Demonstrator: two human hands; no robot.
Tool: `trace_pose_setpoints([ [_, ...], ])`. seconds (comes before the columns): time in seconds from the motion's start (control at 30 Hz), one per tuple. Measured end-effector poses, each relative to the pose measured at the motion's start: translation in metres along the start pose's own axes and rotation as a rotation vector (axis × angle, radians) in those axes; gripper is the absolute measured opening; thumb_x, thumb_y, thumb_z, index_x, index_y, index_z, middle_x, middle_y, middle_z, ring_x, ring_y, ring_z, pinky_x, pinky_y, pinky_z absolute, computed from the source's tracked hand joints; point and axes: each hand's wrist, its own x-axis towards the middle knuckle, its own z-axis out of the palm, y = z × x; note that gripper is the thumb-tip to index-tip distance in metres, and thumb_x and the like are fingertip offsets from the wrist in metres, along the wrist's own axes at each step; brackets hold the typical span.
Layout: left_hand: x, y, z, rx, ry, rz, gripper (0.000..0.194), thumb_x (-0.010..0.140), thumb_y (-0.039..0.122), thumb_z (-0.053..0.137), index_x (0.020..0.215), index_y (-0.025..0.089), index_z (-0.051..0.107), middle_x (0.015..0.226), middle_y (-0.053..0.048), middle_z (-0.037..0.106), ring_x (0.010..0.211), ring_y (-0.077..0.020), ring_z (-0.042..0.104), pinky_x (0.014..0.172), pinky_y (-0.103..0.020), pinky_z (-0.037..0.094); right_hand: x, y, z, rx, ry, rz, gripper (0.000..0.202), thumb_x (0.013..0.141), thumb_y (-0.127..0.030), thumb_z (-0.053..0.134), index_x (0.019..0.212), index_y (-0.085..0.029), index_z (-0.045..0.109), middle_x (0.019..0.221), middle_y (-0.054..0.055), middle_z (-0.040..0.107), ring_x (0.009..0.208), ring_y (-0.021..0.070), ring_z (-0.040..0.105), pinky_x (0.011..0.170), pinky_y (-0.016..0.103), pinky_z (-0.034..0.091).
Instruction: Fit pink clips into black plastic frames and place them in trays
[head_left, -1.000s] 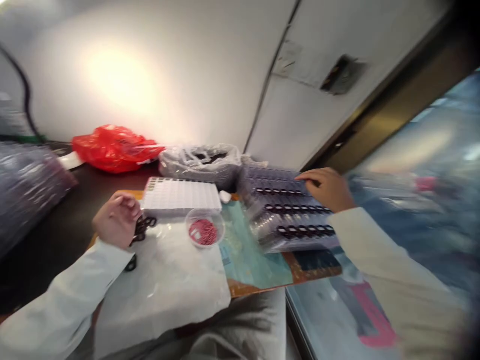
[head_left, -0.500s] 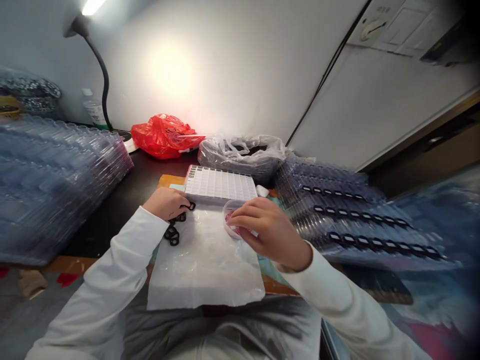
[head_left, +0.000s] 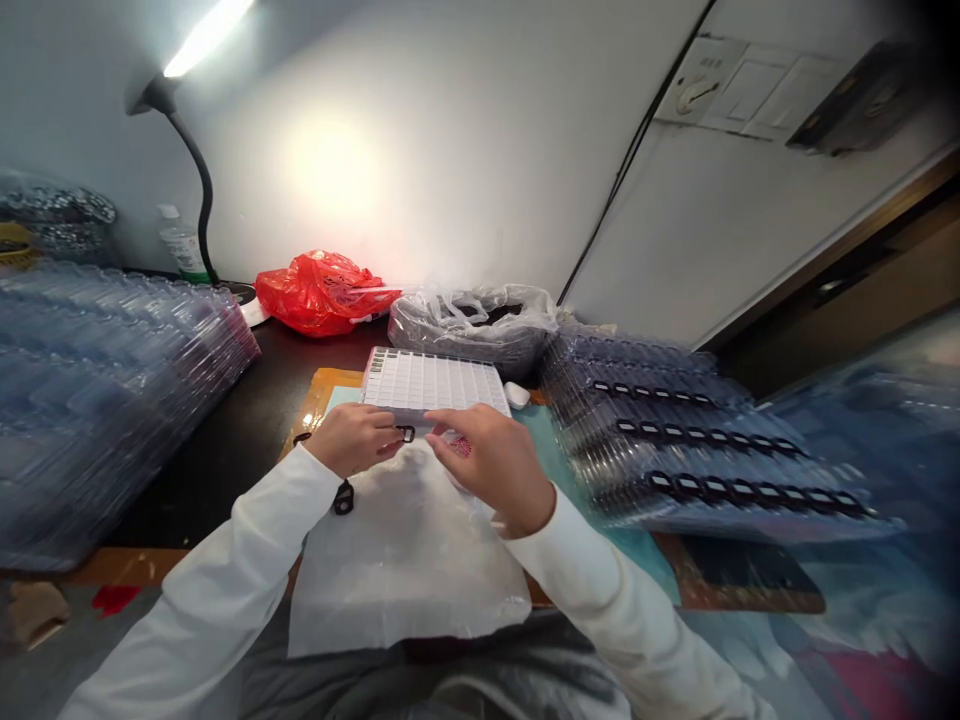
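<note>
My left hand pinches a small black oval frame between thumb and fingertips, above a white plastic sheet. Close by on the right, my right hand has its thumb and forefinger drawn together, pointing at the frame; anything between them is too small to make out. Under the right hand, a round clear dish with pinkish-red bits is mostly hidden. More black frames lie on the sheet beside my left wrist. Just beyond both hands rests a white gridded tray.
Stacked clear plastic trays stand at the left; others at the right carry rows of black frames. A red bag and a clear bag of dark contents line the wall. A lamp shines from the left.
My left hand has moved right with the black frame, off the pile. My right hand has come up and left from the dish, so the hands are now close together. The view has shifted slightly.
</note>
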Motion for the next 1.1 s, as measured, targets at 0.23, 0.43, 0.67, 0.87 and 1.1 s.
trace_pose_setpoints([
  [0.23,-0.001,0.012,-0.001,-0.043,0.077,-0.057,0.022,0.085,0.041,0.056,0.078,0.03,0.073,0.059,-0.004,0.057,0.058,-0.0162,0.05,0.058,-0.029,0.038,0.013,0.003,0.016,0.135,-0.061,0.162,0.011,0.083,-0.031,0.065,0.092,-0.028,0.07,0.077,-0.002,0.074,0.069,0.0166,0.067,0.06,0.028,0.046],
  [0.43,0.002,0.017,0.001,-0.287,0.26,-0.16,0.013,0.077,0.039,0.067,0.081,0.028,0.072,0.075,-0.005,0.061,0.071,-0.0184,0.056,0.074,-0.034,0.047,0.023,0.006,0.015,0.457,-0.02,0.193,0.012,0.08,-0.017,0.064,0.087,-0.024,0.07,0.085,-0.002,0.074,0.074,0.014,0.069,0.072,0.026,0.052],
  [0.67,0.008,0.025,0.013,-1.306,0.239,-0.522,0.042,0.081,0.048,0.063,0.11,0.018,0.062,0.095,-0.011,0.067,0.072,-0.0195,0.066,0.054,-0.027,0.05,0.046,-0.006,-0.008,0.251,-0.066,-0.089,0.016,0.082,-0.014,0.061,0.09,-0.023,0.072,0.086,0.002,0.072,0.078,0.015,0.065,0.069,0.026,0.048],
  [0.87,0.011,0.011,0.019,-1.658,0.394,-0.724,0.043,0.065,0.041,0.081,0.095,0.015,0.065,0.079,-0.006,0.071,0.059,-0.0111,0.064,0.049,-0.018,0.047,0.099,0.005,-0.002,0.322,-0.154,-0.146,0.015,0.079,-0.012,0.063,0.087,-0.02,0.073,0.082,0.0,0.073,0.074,0.0127,0.066,0.068,0.023,0.046],
  [1.1,0.016,0.003,0.011,-1.804,0.477,-0.935,0.029,0.09,0.04,0.055,0.085,0.012,0.061,0.079,-0.006,0.069,0.056,-0.0075,0.063,0.045,-0.014,0.049,0.131,0.018,0.027,0.538,-0.299,-0.205,0.013,0.078,-0.015,0.063,0.085,-0.018,0.073,0.079,0.0,0.074,0.075,0.0128,0.068,0.071,0.023,0.049],
])
